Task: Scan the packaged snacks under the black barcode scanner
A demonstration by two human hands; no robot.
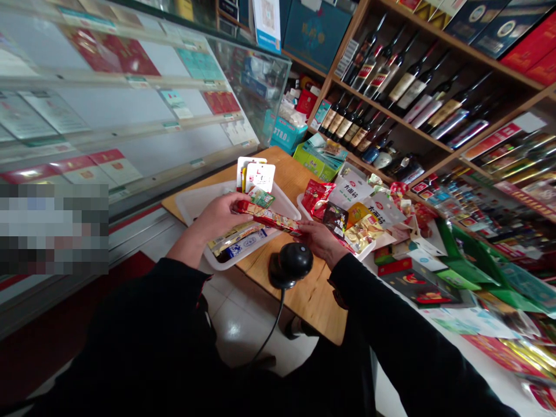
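Note:
A long, narrow red snack packet is stretched between my two hands, above the small table. My left hand grips its left end with closed fingers, over the left white tray. At the other end, my right hand pinches the packet near the right white tray. Just below it stands a black round-headed scanner with a cable hanging down. Blue-and-white long packets and white hang-tab packets are in the left tray. Grey snack bags and a red bag fill the right tray.
The wooden table stands before me. A glass display case runs along the left. Shelves of wine bottles rise behind at the right. Cartons, including a green box, crowd the right side.

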